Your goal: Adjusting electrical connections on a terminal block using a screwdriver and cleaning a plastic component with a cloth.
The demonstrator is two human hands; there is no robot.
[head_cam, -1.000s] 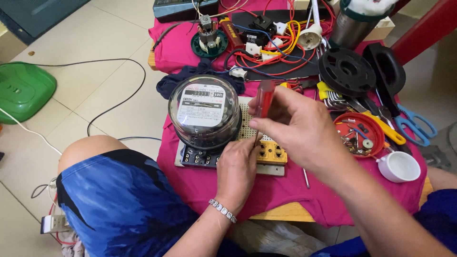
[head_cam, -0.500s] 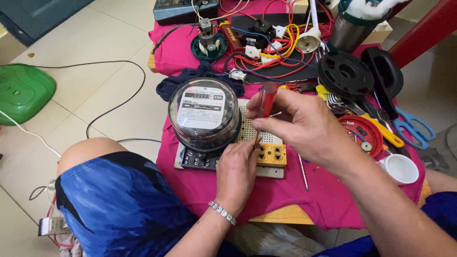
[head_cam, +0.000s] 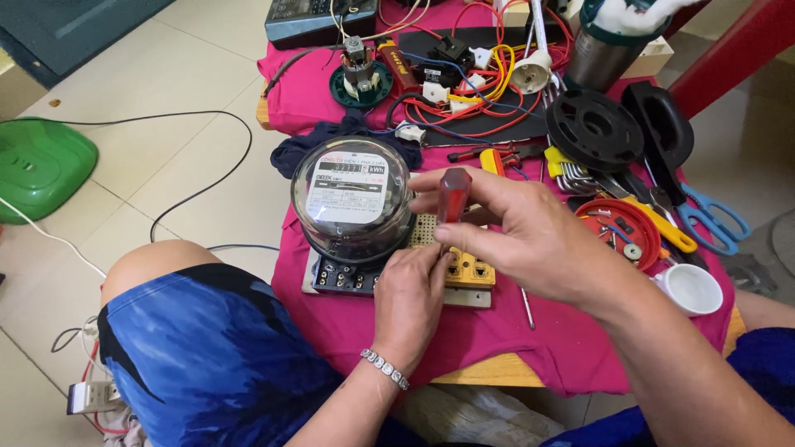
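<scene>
right hand [head_cam: 538, 240]: fingers pinching the red-handled screwdriver [head_cam: 453, 197], now held upright a little higher than half a second ago, its tip hidden behind the left hand; likely seated on a terminal, though the view does not show it; left hand [head_cam: 410, 290]: fingers pressed together at the base of the round glass-domed meter [head_cam: 352, 199], steadying it as before; meter sits on a grey board [head_cam: 389, 285] beside a yellow socket block [head_cam: 468, 269], near the counter's front edge [head_cam: 489, 372]; open room: bare pink cloth [head_cam: 356, 327] in front; right side crowded by red dish [head_cam: 617, 232], white cup [head_cam: 691, 288], blue scissors [head_cam: 712, 219]; wiring [head_cam: 464, 83] behind.
</scene>
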